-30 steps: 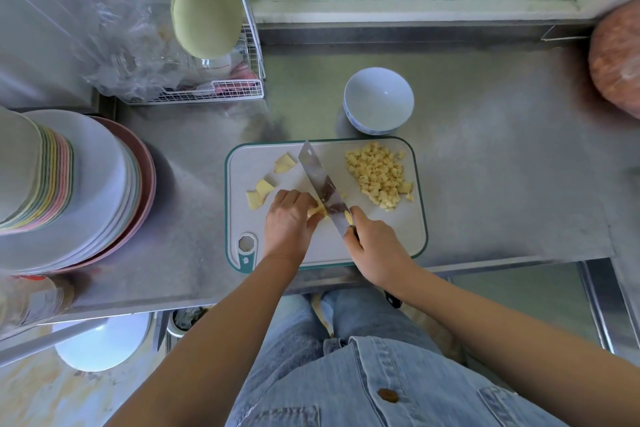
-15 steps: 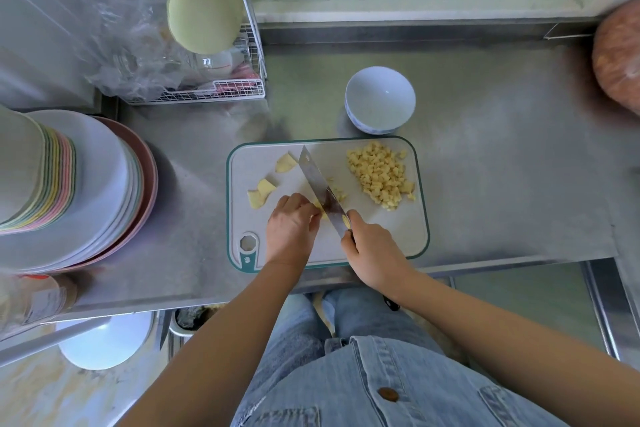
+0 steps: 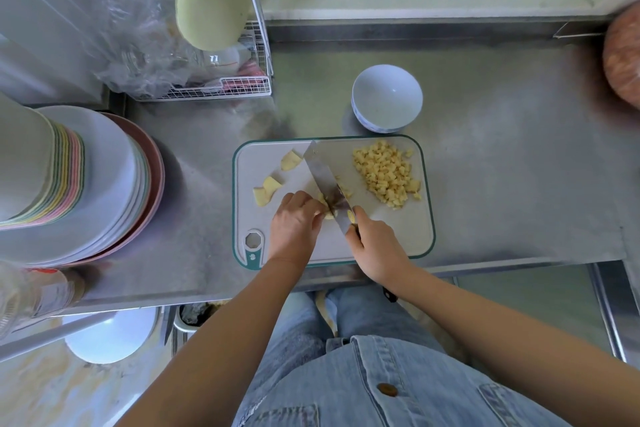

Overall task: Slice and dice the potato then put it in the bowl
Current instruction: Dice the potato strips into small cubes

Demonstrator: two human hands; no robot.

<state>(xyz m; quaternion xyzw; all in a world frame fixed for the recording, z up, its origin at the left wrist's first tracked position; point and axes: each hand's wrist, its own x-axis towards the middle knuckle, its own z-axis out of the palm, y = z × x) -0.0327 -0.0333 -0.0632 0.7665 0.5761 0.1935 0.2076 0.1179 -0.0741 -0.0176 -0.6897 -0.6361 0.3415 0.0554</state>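
The steel table (image 3: 502, 191) carries a white cutting board (image 3: 398, 239) with a green rim, and at its 12 o'clock edge, just beside it, stands the empty white bowl (image 3: 387, 98). On the board's 2 o'clock part lies the heap of diced potato (image 3: 386, 174); three uncut slices (image 3: 273, 180) wait toward 10 o'clock.

The knife (image 3: 323, 177) slants across the middle, its handle closed in the right hand (image 3: 379, 248). At the blade's 9 o'clock side the left hand (image 3: 294, 224) curls, fingers bent down, pinning the potato strip (image 3: 327, 211) now under the edge; the strip is mostly hidden.

Raw potato should feel firm and light, but wet and starchy, so likely slippery; bits cling to the blade. The strip is best held from above with knuckles forward and fingertips tucked back.
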